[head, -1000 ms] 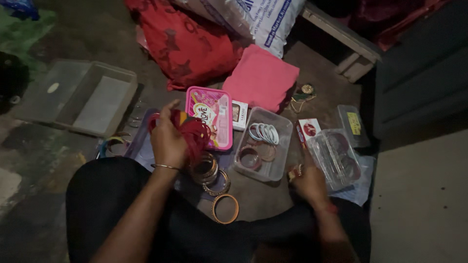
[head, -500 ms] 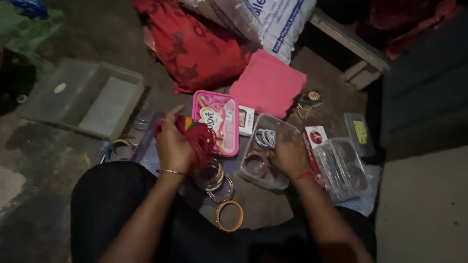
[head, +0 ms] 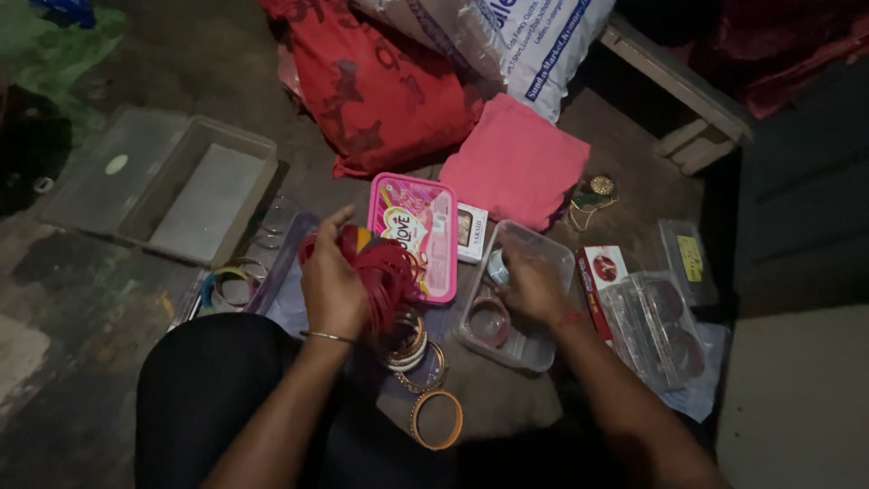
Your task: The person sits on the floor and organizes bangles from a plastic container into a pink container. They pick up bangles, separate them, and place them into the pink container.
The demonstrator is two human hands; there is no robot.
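My left hand grips a thick bunch of red bangles held above my lap. My right hand reaches into a clear plastic tray and closes over the pale bangles at its far end. A brownish bangle lies in the same tray, nearer to me. Below the red bunch a stack of gold bangles sits on the floor, with an orange bangle closest to my knees.
A pink lidded box lies behind the red bunch, with a pink folded cloth beyond. Clear bangle cases stand at the right, a grey open plastic box at the left. Red cloth bag and white sack lie behind.
My right hand moved from beside the clear cases on the right into the clear tray and onto the pale bangles. My left hand kept holding the red bunch.
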